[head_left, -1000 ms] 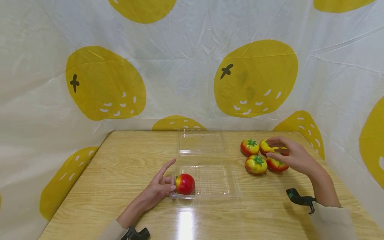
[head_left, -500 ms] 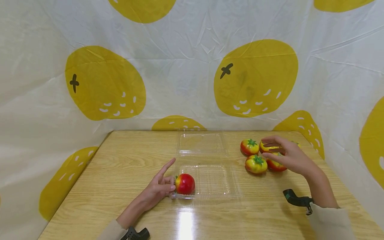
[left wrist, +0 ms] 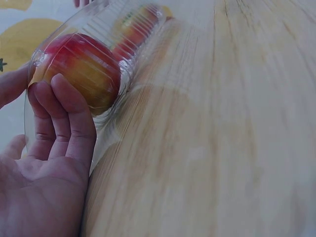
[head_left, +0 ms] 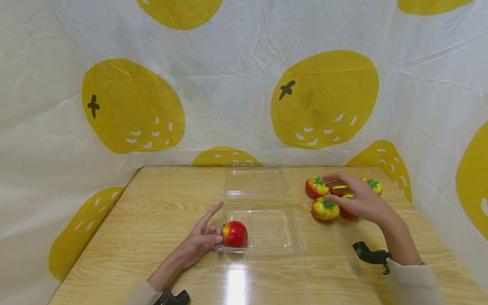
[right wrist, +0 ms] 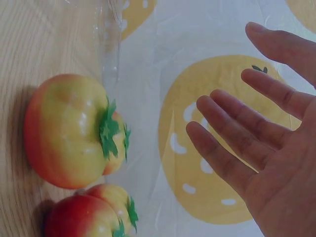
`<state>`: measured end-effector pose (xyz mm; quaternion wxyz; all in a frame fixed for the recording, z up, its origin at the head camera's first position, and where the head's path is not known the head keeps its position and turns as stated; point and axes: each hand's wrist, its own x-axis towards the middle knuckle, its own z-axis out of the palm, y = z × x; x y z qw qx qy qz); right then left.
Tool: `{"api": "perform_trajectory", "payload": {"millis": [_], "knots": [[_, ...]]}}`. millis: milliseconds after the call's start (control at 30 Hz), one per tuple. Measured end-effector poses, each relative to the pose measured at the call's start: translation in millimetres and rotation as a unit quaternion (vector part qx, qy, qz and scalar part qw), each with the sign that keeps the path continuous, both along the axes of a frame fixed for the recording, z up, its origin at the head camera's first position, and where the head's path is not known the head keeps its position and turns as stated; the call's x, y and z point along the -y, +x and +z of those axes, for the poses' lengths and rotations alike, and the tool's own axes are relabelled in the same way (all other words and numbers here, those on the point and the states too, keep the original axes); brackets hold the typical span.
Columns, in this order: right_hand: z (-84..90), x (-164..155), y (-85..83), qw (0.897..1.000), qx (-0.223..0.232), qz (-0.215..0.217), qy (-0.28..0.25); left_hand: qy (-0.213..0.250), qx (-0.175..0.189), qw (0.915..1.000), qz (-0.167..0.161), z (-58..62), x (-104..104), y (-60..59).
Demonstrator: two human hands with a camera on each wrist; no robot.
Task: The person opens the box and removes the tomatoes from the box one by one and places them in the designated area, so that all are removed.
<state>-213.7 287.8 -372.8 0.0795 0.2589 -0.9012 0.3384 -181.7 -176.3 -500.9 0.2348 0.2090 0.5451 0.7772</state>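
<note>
1. Since the earlier head frames, the right hand point(head_left: 360, 199) has slid left over the cluster of tomatoes point(head_left: 325, 209) near the table's point(head_left: 152, 212) far right corner, uncovering one tomato point(head_left: 371, 185) behind it; the left hand point(head_left: 203, 237) has not moved.
2. Head view: the right hand's fingers are spread wide, hovering over the tomatoes, gripping none. The left hand's curled fingers rest against the clear plastic container point(head_left: 267, 228) at its near left corner, index finger pointing out, beside the red tomato point(head_left: 235, 233) inside.
3. Left wrist view: fingertips point(left wrist: 64, 103) press the container wall point(left wrist: 123, 89) over the red tomato point(left wrist: 81, 69).
4. Right wrist view: the open palm point(right wrist: 266, 163) stands apart from two tomatoes point(right wrist: 69, 131).
</note>
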Motion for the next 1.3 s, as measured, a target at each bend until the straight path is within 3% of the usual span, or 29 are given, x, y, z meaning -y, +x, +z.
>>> {"api": "perform_trajectory", "payload": {"millis": [233, 833, 1300], "knots": [[-4.4, 11.5, -2.3, 0.999, -0.026, 0.025, 0.002, 0.0, 0.002, 1.0, 0.002, -0.2, 0.6, 0.2], [-9.2, 37.5, -0.5, 0.999, -0.012, 0.043, 0.019, -0.006, 0.017, 0.9998, 0.004, 0.4, 0.4, -0.3], [-13.6, 67.4, 2.5, 0.995, 0.002, 0.092, 0.032, -0.007, 0.014, 0.9999, 0.003, -0.1, 0.4, -1.4]]}}
